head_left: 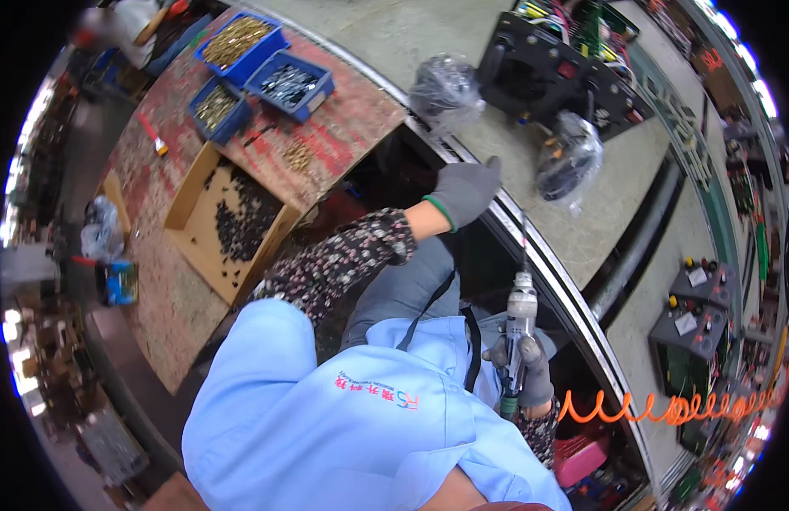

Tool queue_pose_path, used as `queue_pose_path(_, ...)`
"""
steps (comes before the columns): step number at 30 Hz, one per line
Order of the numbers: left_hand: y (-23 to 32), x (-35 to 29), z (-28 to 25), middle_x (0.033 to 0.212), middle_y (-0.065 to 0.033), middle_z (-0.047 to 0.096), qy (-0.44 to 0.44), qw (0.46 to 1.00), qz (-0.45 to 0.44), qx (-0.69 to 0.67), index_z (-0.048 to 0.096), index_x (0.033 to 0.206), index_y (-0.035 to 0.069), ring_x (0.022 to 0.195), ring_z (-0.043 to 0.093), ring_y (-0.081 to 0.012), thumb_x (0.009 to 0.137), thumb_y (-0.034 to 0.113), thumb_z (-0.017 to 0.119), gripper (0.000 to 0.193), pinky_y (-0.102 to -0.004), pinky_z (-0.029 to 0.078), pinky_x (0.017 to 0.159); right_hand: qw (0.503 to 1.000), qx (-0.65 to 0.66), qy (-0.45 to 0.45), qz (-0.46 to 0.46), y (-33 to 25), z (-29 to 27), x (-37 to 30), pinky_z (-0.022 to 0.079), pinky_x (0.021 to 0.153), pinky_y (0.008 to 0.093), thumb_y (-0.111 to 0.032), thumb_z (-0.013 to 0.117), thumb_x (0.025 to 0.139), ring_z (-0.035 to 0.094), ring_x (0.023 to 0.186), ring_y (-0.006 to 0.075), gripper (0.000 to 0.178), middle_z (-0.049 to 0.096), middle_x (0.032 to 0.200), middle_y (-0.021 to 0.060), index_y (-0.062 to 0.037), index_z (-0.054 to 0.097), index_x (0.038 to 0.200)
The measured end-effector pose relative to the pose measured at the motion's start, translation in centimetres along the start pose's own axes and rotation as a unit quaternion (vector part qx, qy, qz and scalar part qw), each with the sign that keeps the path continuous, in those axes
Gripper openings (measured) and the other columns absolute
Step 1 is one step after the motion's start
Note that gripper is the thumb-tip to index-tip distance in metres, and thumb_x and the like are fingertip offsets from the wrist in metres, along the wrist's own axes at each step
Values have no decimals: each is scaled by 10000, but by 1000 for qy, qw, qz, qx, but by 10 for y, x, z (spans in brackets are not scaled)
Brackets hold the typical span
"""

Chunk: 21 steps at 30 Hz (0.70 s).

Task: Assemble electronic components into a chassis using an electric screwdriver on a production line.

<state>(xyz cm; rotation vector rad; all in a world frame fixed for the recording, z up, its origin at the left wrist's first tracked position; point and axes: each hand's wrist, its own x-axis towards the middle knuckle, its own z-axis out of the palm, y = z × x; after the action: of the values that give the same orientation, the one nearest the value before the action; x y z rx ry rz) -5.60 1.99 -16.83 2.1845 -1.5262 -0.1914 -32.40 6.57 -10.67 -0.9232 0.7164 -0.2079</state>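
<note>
My left hand (468, 192), in a grey glove with a green cuff, reaches to the metal rail (544, 247) along the work line's edge. One finger is stretched out, the others are mostly hidden, and I see nothing held. My right hand (531, 375), also gloved, is wrapped round a silver air screwdriver (521, 315) in front of my lap. Its thin bit points up and away, beside the rail. Beyond the left hand lie a black part in a clear plastic bag (571, 162) and a second bagged part (446, 89).
An orange coiled air hose (616, 409) runs off to the right. A black panel with wires (552, 72) stands at the far side. On the worn red table (343, 128) are blue bins (313, 106) of metal fasteners and a cardboard tray (190, 209) of small black pieces. A person (135, 34) is far left.
</note>
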Motion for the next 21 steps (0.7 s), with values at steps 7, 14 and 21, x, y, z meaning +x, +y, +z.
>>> queue_pose_path(7, 14, 13, 6, 564, -119, 562, 14, 995, 68, 68, 484, 930, 26, 501, 568, -306, 803, 184, 467, 204, -425, 391, 388, 992, 117, 32, -46, 18, -11, -5, 400, 684, 319, -451, 524, 801, 419, 575, 122, 497, 440, 619, 7, -8, 466, 1018)
queue_pose_path(14, -8, -5, -37, 688, -168, 577, 157, 979, 6, -131, 490, 972, 57, 661, 584, -321, 828, 362, 451, 340, -434, 438, 589, 990, 85, 90, -71, 23, -5, 23, 401, 593, 289, -521, 471, 806, 431, 553, 134, 503, 457, 593, 27, -40, 490, 954)
queue_pose_path(21, -95, -7, -180, 778, -170, 609, 334, 924, -180, -44, 569, 861, 11, 706, 603, -287, 821, 355, 529, 348, -362, 469, 624, 978, 169, 122, -22, 17, 5, 31, 397, 528, 252, -486, 393, 858, 483, 541, 142, 459, 520, 613, 43, -49, 509, 941)
